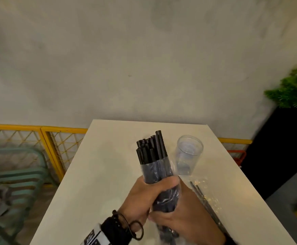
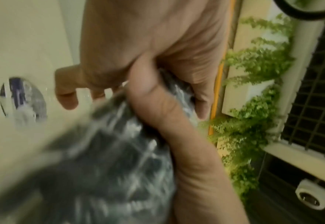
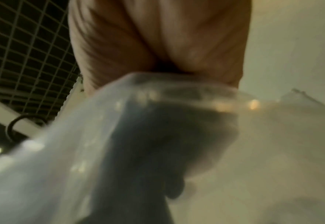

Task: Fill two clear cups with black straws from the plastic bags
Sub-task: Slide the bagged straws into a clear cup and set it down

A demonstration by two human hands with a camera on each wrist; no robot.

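A clear plastic bag (image 1: 159, 172) full of black straws (image 1: 150, 149) is held upright over the white table (image 1: 100, 165); the straw tips stick out of its open top. My left hand (image 1: 144, 193) grips the bag around its middle, and my right hand (image 1: 184, 216) grips it lower down. An empty clear cup (image 1: 188, 154) stands on the table just right of the straws. In the left wrist view the bag (image 2: 109, 159) is blurred under curled fingers, with the cup (image 2: 23, 103) beyond. The right wrist view shows the bag (image 3: 138, 151) under my palm, very blurred.
A second, flat plastic bag (image 1: 207, 200) with a few thin dark straws lies on the table to the right of my hands. Left of the table are a yellow mesh fence (image 1: 47, 138) and a teal chair (image 1: 15, 174). A black planter (image 1: 282, 147) stands right.
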